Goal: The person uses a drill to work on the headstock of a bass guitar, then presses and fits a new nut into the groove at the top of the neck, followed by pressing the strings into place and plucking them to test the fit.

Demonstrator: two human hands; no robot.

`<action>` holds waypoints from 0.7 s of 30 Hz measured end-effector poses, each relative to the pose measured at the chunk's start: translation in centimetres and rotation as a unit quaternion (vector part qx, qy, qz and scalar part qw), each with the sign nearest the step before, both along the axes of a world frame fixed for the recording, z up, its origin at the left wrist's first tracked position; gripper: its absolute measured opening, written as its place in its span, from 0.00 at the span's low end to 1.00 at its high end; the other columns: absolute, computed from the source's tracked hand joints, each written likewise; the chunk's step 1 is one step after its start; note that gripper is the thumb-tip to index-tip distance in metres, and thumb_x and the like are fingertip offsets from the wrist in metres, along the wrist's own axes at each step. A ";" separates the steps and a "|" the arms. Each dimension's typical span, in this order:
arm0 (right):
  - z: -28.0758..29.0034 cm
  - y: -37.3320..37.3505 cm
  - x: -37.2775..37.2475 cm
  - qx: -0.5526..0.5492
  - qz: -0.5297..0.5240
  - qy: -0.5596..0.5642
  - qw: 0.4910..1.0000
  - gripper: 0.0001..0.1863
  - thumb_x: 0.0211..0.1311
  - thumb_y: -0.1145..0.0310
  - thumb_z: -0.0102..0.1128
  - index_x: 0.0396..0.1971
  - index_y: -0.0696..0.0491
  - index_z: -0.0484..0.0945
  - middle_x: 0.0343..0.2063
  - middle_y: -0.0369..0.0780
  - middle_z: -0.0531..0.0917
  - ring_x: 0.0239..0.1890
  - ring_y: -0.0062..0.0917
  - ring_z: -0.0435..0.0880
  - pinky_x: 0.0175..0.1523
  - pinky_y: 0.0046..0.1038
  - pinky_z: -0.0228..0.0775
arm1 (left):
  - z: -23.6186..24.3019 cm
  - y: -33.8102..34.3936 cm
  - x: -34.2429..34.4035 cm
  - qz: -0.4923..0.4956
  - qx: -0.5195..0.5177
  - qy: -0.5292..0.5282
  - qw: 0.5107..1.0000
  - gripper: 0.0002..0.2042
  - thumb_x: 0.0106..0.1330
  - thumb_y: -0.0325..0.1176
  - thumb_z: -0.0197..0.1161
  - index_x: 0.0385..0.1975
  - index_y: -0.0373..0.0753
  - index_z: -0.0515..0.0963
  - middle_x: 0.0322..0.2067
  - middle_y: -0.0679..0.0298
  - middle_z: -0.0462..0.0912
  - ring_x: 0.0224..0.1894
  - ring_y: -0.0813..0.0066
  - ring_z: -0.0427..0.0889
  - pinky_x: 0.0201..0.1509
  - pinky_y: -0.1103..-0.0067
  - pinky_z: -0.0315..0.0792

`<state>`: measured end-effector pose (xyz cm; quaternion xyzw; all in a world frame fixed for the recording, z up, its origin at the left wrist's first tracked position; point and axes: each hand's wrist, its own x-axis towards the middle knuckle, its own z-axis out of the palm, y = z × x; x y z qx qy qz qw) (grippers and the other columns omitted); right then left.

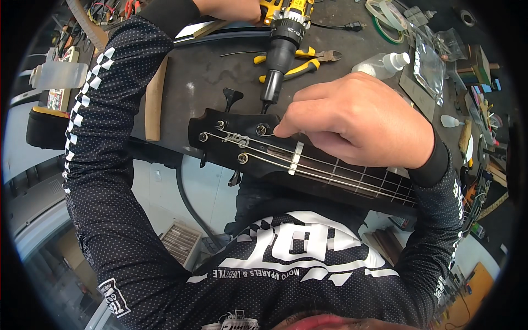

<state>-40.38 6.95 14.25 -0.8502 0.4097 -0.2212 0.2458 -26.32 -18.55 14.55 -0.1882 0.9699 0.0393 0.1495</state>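
A black bass guitar headstock (214,137) lies across the bench edge, with strings running right over a pale nut (296,158). At the top, my left hand (234,7) is closed on a yellow and black cordless drill (287,27); part of the hand is beyond the picture's edge. The drill's black socket attachment (273,85) points down onto a tuning key at the headstock's far edge. My right hand (355,121) is closed over the neck, thumb and finger pinching a bass string beside a tuning post (263,130). Another tuning key (232,99) stands to the left.
Yellow-handled cutters (308,63) lie behind the drill socket. A clear bottle with white cap (382,65) stands at back right, near green tape (389,34) and a silver bag (428,69). A wooden strip (157,102) lies left of the headstock. Tools crowd both sides.
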 end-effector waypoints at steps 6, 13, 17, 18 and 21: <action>0.0 -0.1 0.2 0.000 0.003 -0.011 1.000 0.15 0.60 0.82 0.72 0.45 0.51 0.92 0.36 0.37 0.93 0.37 0.38 0.94 0.38 0.39 0.83 | -0.2 -0.3 0.5 0.003 -0.002 0.015 1.000 0.18 0.68 0.38 0.68 0.44 0.26 0.90 0.43 0.33 0.93 0.48 0.36 0.93 0.56 0.54 0.87; 0.3 -0.1 0.1 0.005 0.009 -0.010 1.000 0.14 0.60 0.82 0.72 0.45 0.51 0.92 0.35 0.37 0.92 0.36 0.39 0.93 0.38 0.39 0.82 | -2.0 -1.3 0.7 -0.026 -0.014 0.059 0.998 0.21 0.69 0.36 0.67 0.56 0.27 0.86 0.45 0.32 0.92 0.51 0.35 0.93 0.57 0.53 0.87; 0.3 0.1 -0.1 0.010 0.002 0.004 1.000 0.15 0.61 0.81 0.72 0.45 0.51 0.92 0.35 0.37 0.92 0.36 0.39 0.93 0.38 0.39 0.82 | -1.1 -0.5 -0.2 -0.020 -0.001 0.026 0.999 0.23 0.69 0.37 0.67 0.58 0.28 0.84 0.46 0.32 0.92 0.51 0.34 0.93 0.58 0.53 0.87; 0.4 0.2 -0.1 0.010 0.001 0.011 1.000 0.15 0.60 0.81 0.72 0.46 0.51 0.92 0.36 0.37 0.92 0.36 0.38 0.93 0.37 0.39 0.82 | -1.5 -0.6 -0.4 -0.015 -0.010 0.022 1.000 0.22 0.69 0.37 0.67 0.58 0.27 0.85 0.47 0.32 0.92 0.52 0.34 0.93 0.58 0.53 0.87; 0.9 0.3 -0.3 0.013 0.008 0.022 1.000 0.16 0.60 0.81 0.72 0.47 0.51 0.92 0.37 0.37 0.93 0.36 0.38 0.93 0.37 0.39 0.82 | -1.2 -0.6 -0.2 0.003 -0.024 -0.001 1.000 0.22 0.70 0.38 0.67 0.57 0.27 0.85 0.47 0.32 0.92 0.52 0.34 0.93 0.58 0.53 0.87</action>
